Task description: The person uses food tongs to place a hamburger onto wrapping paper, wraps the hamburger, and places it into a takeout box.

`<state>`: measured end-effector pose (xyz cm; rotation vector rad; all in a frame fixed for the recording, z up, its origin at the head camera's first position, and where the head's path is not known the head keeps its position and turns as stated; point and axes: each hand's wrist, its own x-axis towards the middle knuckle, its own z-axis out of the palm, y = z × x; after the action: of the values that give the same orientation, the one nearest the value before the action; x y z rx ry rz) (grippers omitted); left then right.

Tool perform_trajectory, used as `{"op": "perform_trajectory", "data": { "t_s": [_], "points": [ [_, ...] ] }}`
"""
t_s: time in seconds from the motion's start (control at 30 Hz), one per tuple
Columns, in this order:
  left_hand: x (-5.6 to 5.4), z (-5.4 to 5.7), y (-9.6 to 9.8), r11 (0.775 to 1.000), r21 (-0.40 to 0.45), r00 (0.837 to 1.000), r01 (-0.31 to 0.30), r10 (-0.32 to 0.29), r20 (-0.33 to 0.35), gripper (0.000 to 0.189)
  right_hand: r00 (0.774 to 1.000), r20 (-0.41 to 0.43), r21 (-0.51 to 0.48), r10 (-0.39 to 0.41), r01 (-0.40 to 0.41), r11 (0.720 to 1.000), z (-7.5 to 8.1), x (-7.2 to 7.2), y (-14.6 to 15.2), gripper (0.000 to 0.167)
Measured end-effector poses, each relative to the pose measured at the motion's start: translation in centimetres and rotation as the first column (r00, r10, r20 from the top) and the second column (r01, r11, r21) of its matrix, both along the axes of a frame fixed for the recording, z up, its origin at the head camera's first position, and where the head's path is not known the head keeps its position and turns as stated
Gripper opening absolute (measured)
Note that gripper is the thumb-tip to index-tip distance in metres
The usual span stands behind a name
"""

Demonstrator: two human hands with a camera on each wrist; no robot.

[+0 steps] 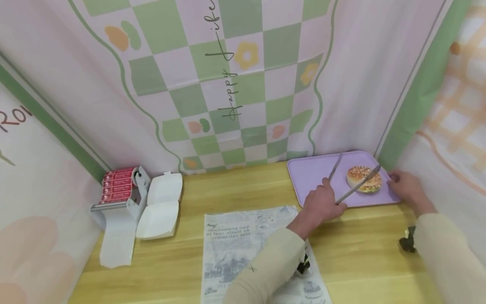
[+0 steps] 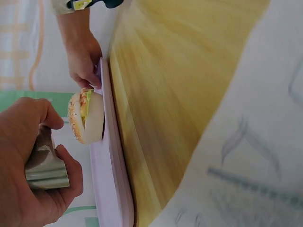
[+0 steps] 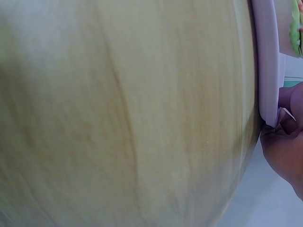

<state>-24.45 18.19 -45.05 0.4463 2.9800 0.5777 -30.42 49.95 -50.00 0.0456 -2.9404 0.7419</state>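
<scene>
Head view: reaching over the paper (image 1: pixel 228 255), with spread tongs (image 1: pixel 357 186) gripped in the left hand (image 1: pixel 322 201), partly covering the burger (image 1: pixel 358 173) on the tray (image 1: pixel 314 177), and pinching the tray's right edge with the right hand (image 1: pixel 410 189). Left wrist: clutching the tongs in curled fingers, far ends out of sight. Right wrist: clasping the tray, mostly cut off, like the burger.

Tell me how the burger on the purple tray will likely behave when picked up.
The burger is probably soft, since its outside looks bready, so a hard squeeze could dent it. It may slip apart, as filling shows at its side. It seems unlikely to roll, lying flat on the tray.
</scene>
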Motion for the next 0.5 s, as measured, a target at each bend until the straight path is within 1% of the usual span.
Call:
{"op": "perform_trajectory", "data": {
  "t_s": [0.13,0.23,0.33,0.4,0.5],
  "points": [
    [-0.4,-0.4,0.3,0.994,-0.094,0.998,0.051,-0.054,-0.031,0.071,1.000,-0.003,0.005,-0.005,0.005,1.000,-0.2,0.1,0.3,0.036],
    [-0.8,-0.8,0.6,0.986,-0.150,0.997,0.070,-0.075,-0.026,0.067,1.000,-0.008,0.005,-0.002,0.002,1.000,-0.4,0.2,0.4,0.036],
    [-1.2,-0.8,0.8,0.977,-0.197,0.996,0.084,-0.087,-0.009,0.071,1.000,-0.024,0.002,0.003,-0.003,1.000,-0.5,0.2,0.4,0.036],
    [-1.5,-0.7,0.8,0.971,-0.217,0.994,0.104,-0.105,0.008,0.077,0.999,-0.046,0.004,0.007,-0.007,1.000,-0.5,0.2,0.4,0.035],
    [-1.9,-0.6,0.9,0.965,-0.227,0.992,0.127,-0.123,0.034,0.084,0.997,-0.072,0.009,0.008,-0.007,1.000,-0.4,0.3,0.2,0.033]
  ]
}}
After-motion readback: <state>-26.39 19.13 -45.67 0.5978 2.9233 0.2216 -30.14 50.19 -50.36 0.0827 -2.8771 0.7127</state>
